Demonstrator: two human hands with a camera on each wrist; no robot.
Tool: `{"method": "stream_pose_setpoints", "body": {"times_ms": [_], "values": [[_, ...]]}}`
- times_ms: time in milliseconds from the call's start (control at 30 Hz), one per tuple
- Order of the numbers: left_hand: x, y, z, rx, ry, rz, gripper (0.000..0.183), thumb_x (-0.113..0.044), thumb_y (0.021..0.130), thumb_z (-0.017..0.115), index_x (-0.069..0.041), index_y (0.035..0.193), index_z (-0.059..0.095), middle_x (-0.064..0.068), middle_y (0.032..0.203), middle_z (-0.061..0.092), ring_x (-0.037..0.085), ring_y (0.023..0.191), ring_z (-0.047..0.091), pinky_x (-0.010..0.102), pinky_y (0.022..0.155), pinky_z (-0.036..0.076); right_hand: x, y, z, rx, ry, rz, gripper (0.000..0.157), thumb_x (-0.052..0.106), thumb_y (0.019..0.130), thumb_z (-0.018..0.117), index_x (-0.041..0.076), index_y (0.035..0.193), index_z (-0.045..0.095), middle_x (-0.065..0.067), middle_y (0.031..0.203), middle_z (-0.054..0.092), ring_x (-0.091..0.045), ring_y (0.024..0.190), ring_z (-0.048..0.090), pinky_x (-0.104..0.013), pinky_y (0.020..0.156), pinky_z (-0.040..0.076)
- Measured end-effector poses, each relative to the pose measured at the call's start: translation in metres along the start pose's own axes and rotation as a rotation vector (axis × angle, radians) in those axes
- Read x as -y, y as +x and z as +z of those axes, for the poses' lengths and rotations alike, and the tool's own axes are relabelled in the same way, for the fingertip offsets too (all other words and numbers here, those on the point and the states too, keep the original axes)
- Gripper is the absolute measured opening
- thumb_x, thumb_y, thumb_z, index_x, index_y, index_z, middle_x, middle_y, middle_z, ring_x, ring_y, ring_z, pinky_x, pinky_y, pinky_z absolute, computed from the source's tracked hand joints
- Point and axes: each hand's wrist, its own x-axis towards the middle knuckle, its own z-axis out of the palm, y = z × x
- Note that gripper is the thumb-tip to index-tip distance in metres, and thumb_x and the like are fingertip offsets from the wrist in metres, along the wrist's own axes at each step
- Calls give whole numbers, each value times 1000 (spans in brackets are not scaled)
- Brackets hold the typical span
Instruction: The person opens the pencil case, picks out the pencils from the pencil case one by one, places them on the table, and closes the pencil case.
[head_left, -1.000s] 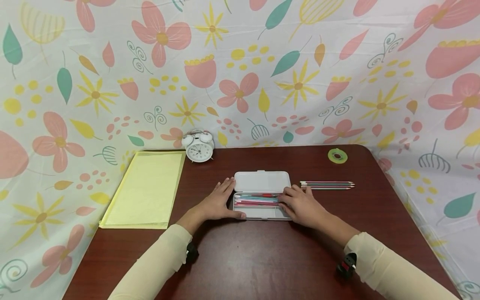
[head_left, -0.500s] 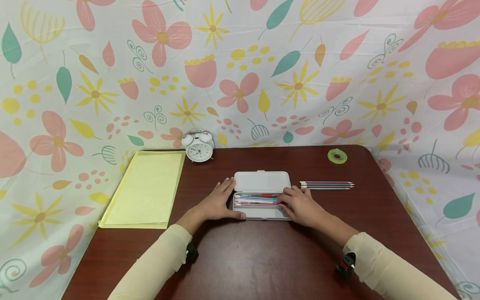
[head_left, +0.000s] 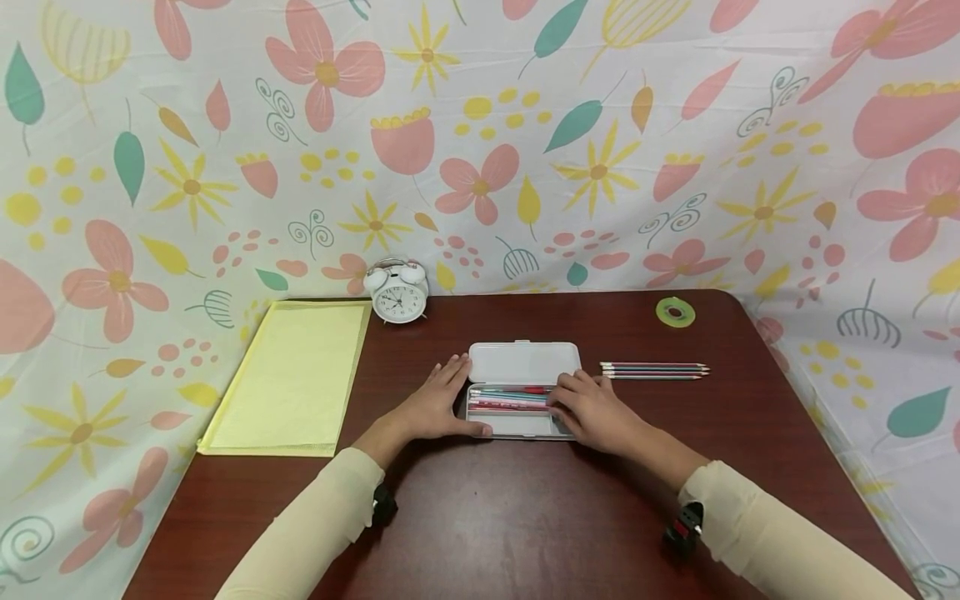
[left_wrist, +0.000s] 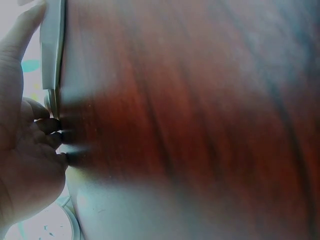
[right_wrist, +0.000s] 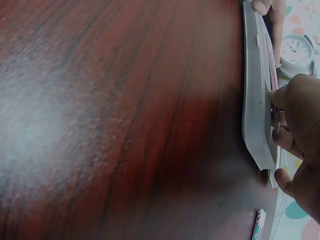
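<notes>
left hand [head_left: 435, 408] spread, touching left end of open pencil case [head_left: 513, 424] on table [head_left: 487, 517]. right hand [head_left: 600, 412] reaching into right end at pencils [head_left: 510, 400]; can't tell if pinching any. lid [head_left: 523, 363] behind. loose pencils [head_left: 654, 372] to right. clock [head_left: 399, 304] at back.

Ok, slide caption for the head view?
Left hand touching an open pencil case, right hand at the right end of its pencils.

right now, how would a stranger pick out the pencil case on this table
On the dark wooden table, find the left hand and right hand. Between them sits the pencil case, a shallow pale box, lid open toward the floral cloth. Unlike the loose pencils to its right, it is an open rectangular container.
</notes>
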Motion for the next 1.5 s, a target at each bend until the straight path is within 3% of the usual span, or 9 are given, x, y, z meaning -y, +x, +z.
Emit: {"method": "stream_pose_setpoints", "body": {"times_ms": [367, 767, 1067, 1333, 1500], "values": [[-1, 0, 0, -18, -4, 10, 134, -73, 88, 81, -1, 177, 10, 16, 187, 10, 32, 176, 7, 54, 143, 9, 18, 18, 1, -3, -22, -10, 7, 18, 106, 75, 18, 113, 76, 3, 102, 69, -18, 95, 55, -52, 84, 46], [-3, -1, 0, -16, -6, 5, 133, -72, 88, 81, -2, 177, 11, 16, 187, 10, 32, 176, 6, 53, 143, 8, 38, 40, 12, -22, -12, -65, 4, 20, 106, 75, 16, 107, 75, 2, 99, 67, -20, 92, 55, -59, 79, 49], [-5, -1, -2, -31, -23, 23, 133, -71, 88, 83, 1, 176, 14, 19, 186, 13, 36, 175, 9, 56, 142, 11, 42, 47, 9, 38, -47, -37, 5, 21, 107, 74, 19, 108, 78, 2, 102, 68, -20, 95, 56, -57, 85, 50], [-2, -1, 0, -23, -27, 14, 135, -75, 88, 80, 0, 177, 12, 18, 187, 10, 34, 176, 7, 54, 143, 9, 38, 47, 3, -1, -115, -65, 5, 22, 105, 76, 18, 103, 79, 2, 101, 68, -21, 97, 57, -63, 92, 52], [-3, -1, -2, -17, -10, 8, 132, -72, 89, 81, -1, 177, 11, 18, 187, 10, 33, 176, 7, 54, 143, 9, 34, 45, 0, -70, -167, -108, 6, 22, 100, 83, 19, 100, 78, 3, 100, 66, -21, 98, 57, -61, 91, 51]]}}
